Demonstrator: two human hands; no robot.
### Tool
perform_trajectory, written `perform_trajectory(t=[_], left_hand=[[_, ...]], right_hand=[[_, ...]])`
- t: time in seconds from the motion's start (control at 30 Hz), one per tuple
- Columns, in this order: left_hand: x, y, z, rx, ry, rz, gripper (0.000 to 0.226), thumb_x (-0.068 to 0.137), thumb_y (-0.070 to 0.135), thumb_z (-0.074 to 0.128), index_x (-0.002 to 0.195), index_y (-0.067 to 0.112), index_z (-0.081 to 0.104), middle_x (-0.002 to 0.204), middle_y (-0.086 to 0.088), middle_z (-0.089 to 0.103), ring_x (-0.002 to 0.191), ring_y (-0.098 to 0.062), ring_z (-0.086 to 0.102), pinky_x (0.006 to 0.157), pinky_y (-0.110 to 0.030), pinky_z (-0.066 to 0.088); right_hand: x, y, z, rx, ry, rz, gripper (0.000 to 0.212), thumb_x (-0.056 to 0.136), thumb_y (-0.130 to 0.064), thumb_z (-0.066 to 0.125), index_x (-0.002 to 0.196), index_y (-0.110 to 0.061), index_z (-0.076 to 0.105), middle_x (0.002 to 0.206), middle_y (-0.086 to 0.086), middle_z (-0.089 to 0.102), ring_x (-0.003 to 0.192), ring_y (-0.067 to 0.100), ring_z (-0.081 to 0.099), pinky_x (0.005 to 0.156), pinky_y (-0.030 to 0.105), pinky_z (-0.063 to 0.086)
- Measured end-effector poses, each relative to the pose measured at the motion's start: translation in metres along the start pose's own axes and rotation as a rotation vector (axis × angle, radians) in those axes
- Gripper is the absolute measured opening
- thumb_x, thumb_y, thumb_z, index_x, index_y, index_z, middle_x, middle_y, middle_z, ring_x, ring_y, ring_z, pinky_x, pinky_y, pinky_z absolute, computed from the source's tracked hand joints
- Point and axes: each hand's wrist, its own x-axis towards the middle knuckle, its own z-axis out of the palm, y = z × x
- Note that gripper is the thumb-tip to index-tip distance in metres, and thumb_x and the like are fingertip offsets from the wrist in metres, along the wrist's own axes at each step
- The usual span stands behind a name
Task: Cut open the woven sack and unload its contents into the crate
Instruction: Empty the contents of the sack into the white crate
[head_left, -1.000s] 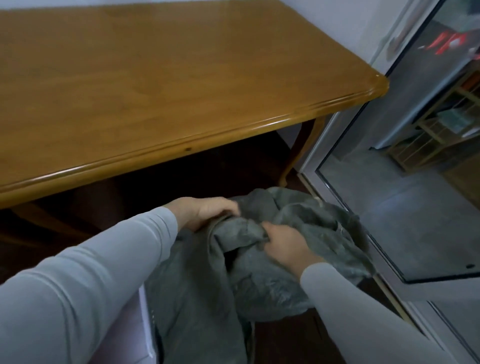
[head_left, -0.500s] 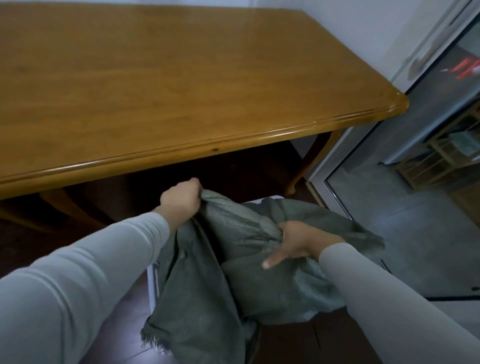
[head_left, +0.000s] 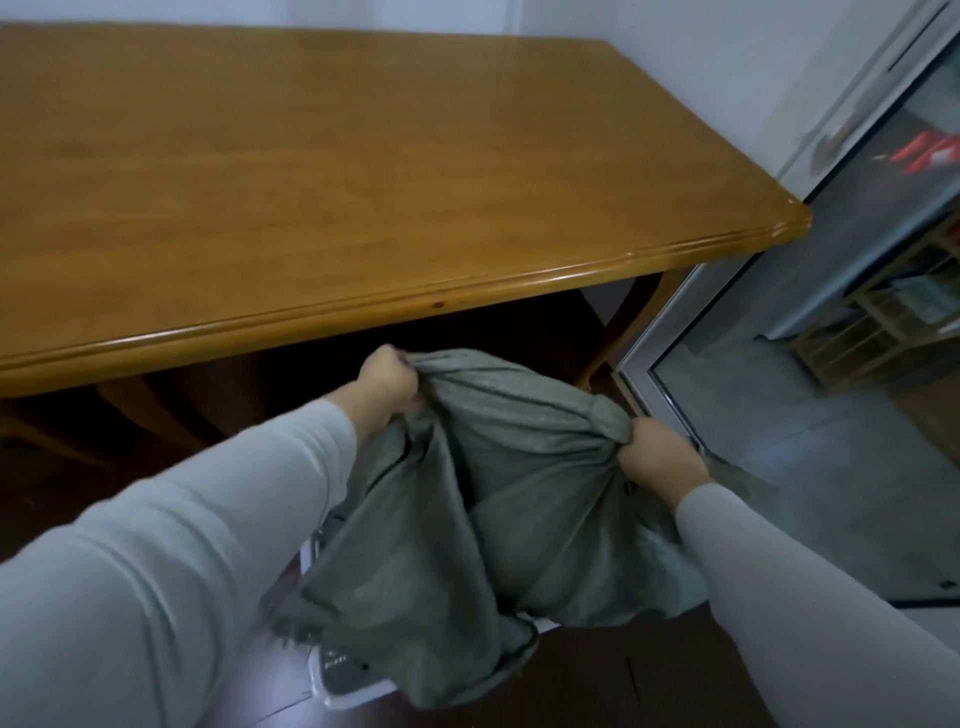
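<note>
Sack (head_left: 498, 499) spans left hand (head_left: 387, 387), right hand (head_left: 657, 457) (crate (head_left: 337, 675) print, perhaps, blurred).

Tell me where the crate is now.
Head view, bottom centre: the white crate sits beneath the hanging sack, mostly covered by it, on the near side of the table.

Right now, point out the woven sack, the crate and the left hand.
woven sack (head_left: 519, 525), head view, middle of hanging cloth.
crate (head_left: 340, 675), head view, corner showing below the sack.
left hand (head_left: 387, 384), head view, back of the fist.
</note>
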Motion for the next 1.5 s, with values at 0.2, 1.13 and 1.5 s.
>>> perform_trajectory(t=[0.2, 1.13, 1.5], left_hand=[[-0.024, 0.058, 0.009, -0.160, -0.150, 0.185, 0.057, 0.091, -0.011, 0.045, 0.140, 0.017, 0.041, 0.139, -0.010, 0.044, 0.125, -0.033, 0.047, 0.101, -0.043, 0.048], [-0.040, 0.002, 0.004, 0.663, -0.186, 0.271, 0.049, 0.083, 0.046, 0.064, 0.120, 0.015, 0.054, 0.120, -0.007, 0.061, 0.109, -0.024, 0.058, 0.079, -0.029, 0.045], [-0.061, -0.001, 0.014, 0.829, -0.244, 0.410, 0.156, 0.046, 0.069, 0.079, 0.145, 0.015, -0.028, 0.161, -0.006, -0.009, 0.149, -0.025, -0.005, 0.118, -0.049, 0.002]], right_hand=[[-0.010, 0.015, -0.049, 0.229, 0.211, 0.067, 0.020, 0.088, -0.004, 0.043, 0.070, -0.006, 0.050, 0.086, 0.017, 0.057, 0.088, 0.035, 0.058, 0.074, 0.036, 0.044], [-0.043, 0.002, -0.053, 0.366, 0.446, 0.003, 0.012, 0.088, -0.011, 0.047, 0.093, -0.003, 0.053, 0.093, 0.019, 0.060, 0.096, 0.038, 0.059, 0.071, 0.030, 0.036], [-0.057, -0.019, -0.028, 0.124, 0.192, -0.100, 0.020, 0.083, -0.030, 0.051, 0.099, -0.020, 0.057, 0.105, 0.007, 0.065, 0.100, 0.030, 0.061, 0.075, 0.030, 0.043]])
